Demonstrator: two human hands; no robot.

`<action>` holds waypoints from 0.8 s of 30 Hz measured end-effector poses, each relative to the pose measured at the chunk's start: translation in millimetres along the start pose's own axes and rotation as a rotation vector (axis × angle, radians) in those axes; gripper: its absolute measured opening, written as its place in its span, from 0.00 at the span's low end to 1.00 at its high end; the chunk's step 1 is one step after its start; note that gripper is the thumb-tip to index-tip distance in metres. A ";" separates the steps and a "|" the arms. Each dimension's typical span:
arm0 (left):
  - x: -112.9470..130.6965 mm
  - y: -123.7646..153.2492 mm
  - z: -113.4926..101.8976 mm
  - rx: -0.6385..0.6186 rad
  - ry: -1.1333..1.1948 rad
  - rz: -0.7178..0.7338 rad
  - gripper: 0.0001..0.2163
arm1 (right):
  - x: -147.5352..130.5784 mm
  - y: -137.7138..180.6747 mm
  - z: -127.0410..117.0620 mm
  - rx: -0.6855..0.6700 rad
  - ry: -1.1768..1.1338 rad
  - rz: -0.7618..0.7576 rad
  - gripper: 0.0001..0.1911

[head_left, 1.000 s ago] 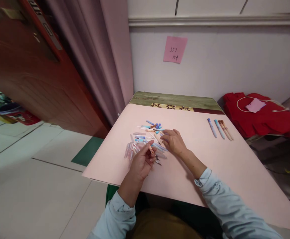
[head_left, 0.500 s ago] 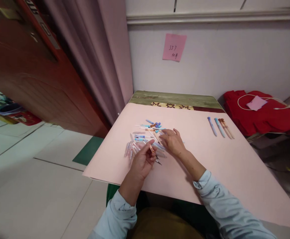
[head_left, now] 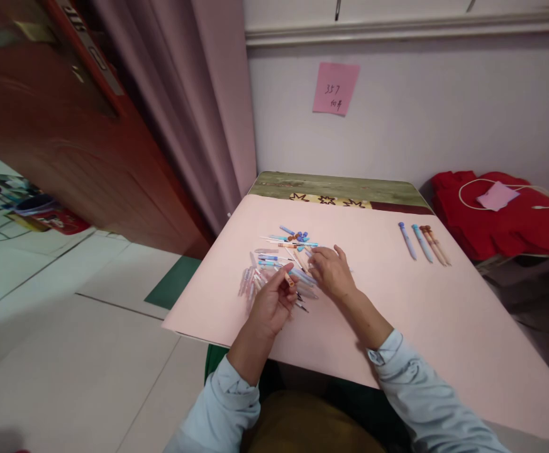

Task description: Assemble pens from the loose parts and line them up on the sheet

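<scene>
My left hand (head_left: 273, 303) is closed around a short orange-brown pen barrel piece (head_left: 289, 280), its end poking out between thumb and fingers. To the right, my right hand (head_left: 333, 272) hovers at the edge of the pile of pen parts, fingers bent and apart, with nothing visible in them; the fingertips partly hide the parts beneath. Clear barrels (head_left: 248, 281), thin refills and a blue grip piece (head_left: 274, 258) lie in the pile. Small blue and brown pen toppers (head_left: 299, 236) sit at its far side.
Assembled pens lie in a row at the table's right, among them a purple-blue pen (head_left: 407, 240) and a light blue pen (head_left: 422, 243). Pale pink paper (head_left: 397, 314) covers the table. Red cloth (head_left: 467, 220) with a white cable is beyond the right edge. A wooden door (head_left: 90, 157) stands left.
The view has shifted slightly, so the table appears a little further right. Both hands keep nearly the same pose over the pile, the left still holding the barrel piece.
</scene>
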State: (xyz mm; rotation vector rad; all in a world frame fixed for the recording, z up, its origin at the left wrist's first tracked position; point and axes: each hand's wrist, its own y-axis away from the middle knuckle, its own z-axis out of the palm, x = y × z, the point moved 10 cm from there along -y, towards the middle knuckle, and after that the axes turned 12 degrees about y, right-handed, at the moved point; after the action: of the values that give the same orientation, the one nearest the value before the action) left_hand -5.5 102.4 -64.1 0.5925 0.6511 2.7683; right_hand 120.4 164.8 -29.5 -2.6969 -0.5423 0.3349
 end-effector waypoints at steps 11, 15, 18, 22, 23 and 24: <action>-2.2 -6.5 21.0 0.088 0.150 -0.035 0.08 | 27.7 9.4 -35.3 0.228 -0.327 0.188 0.05; -11.1 -17.8 28.6 0.030 0.161 -0.081 0.10 | 27.4 13.4 -65.1 0.339 -0.509 0.195 0.05; -18.1 -26.5 31.2 0.012 0.124 -0.086 0.10 | 17.3 13.8 -76.2 0.346 -0.597 0.128 0.04; -15.0 -36.2 28.5 0.056 0.080 0.031 0.08 | 8.1 12.5 -73.7 0.276 -0.602 0.079 0.06; -13.2 -37.9 28.4 0.057 0.066 0.064 0.07 | 7.9 12.5 -72.5 0.265 -0.574 0.082 0.06; -11.5 -39.4 28.6 0.052 0.050 0.095 0.07 | 8.2 12.7 -71.7 0.261 -0.538 0.087 0.06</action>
State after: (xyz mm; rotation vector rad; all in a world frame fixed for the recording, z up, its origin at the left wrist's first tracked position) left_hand 22.5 143.8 -63.0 0.5804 0.7260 2.8710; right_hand 153.3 135.3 29.0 -2.3674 -0.4817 1.0916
